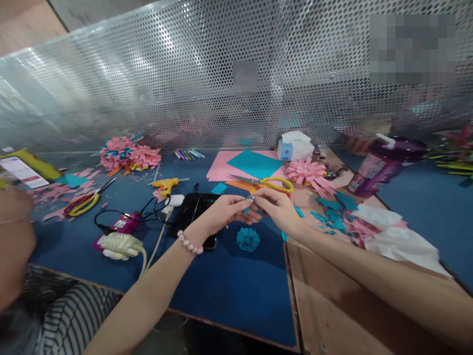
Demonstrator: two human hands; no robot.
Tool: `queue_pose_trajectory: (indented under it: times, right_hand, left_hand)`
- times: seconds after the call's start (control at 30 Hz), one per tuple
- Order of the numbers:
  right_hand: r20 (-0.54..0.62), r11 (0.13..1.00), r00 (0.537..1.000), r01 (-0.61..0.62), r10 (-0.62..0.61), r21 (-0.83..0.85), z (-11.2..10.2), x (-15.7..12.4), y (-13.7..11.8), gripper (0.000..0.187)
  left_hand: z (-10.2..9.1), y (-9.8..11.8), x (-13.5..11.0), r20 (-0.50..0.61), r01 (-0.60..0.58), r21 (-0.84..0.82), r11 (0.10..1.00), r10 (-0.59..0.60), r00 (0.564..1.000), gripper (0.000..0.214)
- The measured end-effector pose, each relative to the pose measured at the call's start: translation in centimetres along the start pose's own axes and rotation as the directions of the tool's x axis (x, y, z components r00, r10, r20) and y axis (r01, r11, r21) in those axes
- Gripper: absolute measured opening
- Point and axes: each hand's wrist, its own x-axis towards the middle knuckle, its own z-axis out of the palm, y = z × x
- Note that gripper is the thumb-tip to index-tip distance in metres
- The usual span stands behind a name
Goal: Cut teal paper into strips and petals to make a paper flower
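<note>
My left hand [231, 213] and my right hand [275, 208] meet over the blue table, fingertips pinched together on a small strip of blue paper [247, 209]. Most of that strip is hidden by the fingers. Just below them a blue paper flower [247, 239] lies flat on the table. Behind my hands are yellow-handled scissors [275, 184], resting on orange paper [238, 186]. A small blue paper piece [219, 188] lies nearby. Left of my hands, partly under my left wrist, is a black phone [197, 209] with a lit clock.
A yellow glue gun [165, 187], a power strip [121, 245] and cables lie left. Pink and blue sheets [254, 162], a tissue box [294, 148] and a pink flower [306, 173] stand behind. Blue scraps [334, 214] and a purple cup [384, 165] are right. Another person's arm [15, 236] is at left.
</note>
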Motion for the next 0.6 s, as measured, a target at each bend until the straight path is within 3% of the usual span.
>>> queue_pose_trajectory:
  times: [0.6]
  right_hand:
    - [-0.020, 0.999, 0.999, -0.043, 0.044, 0.031, 0.21, -0.28, -0.20, 0.025]
  left_hand:
    - [0.01, -0.16, 0.11, 0.004, 0.001, 0.032, 1.000, -0.002, 1.000, 0.033]
